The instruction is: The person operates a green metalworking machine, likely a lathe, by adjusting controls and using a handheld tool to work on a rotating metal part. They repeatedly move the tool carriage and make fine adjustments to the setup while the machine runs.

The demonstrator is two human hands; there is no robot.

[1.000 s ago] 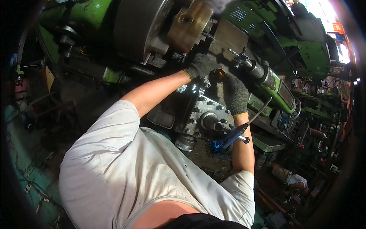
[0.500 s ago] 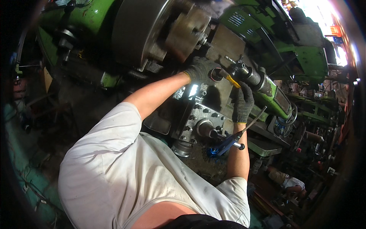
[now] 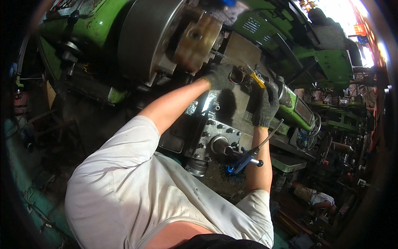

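My left hand, in a dark knit glove, is closed round a small round open container with a thin rim. Its contents are too dark to make out. My right hand, gloved alike, grips a yellow-handled brush by the handle end. The brush's far end points up and left, apart from the container's mouth and close to the tailstock's tool end; its tip is blurred. Beyond my left hand, a brownish metal block is held in the large lathe chuck, smeared by spinning.
A square tool post with several bolts stands nearest my body. A blue air gun lies against it, beside my right forearm. The green tailstock has a handwheel at right. A person is bent low at the lower right.
The brush has lifted out of the container's mouth and now sits up and right of it. The metal block has turned to another angle. My left hand still holds the container.
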